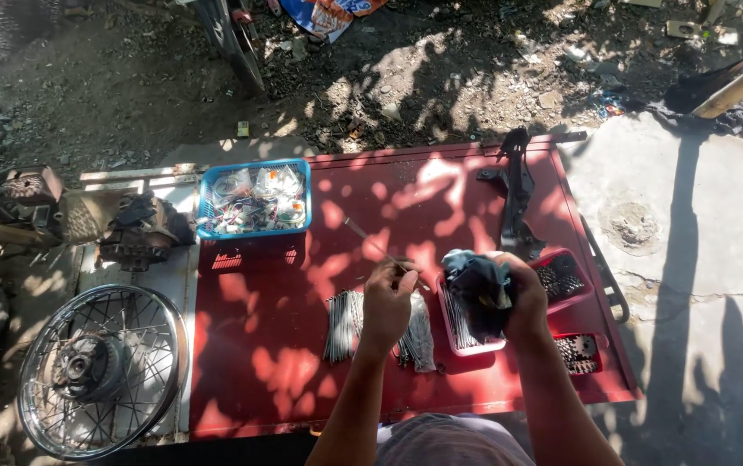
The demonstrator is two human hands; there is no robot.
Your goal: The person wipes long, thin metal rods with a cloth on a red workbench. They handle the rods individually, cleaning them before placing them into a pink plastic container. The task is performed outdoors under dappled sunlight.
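My left hand (387, 302) pinches one thin metal spoke (371, 243) that points up and to the left over the red board (268, 362). My right hand (522, 298) is closed around a dark crumpled rag (477, 289), held just right of the spoke's near end. Below my left hand a bundle of loose spokes (344, 324) lies on the board. Under my right hand sits a red tray (453, 332) with more spokes in it.
A blue basket (253, 200) of small packets stands at the board's back left. A black metal bracket (516, 194) lies at the back right. Two small red trays (561, 276) hold dark parts. A spoked wheel (99, 369) and an engine part (138, 231) lie left.
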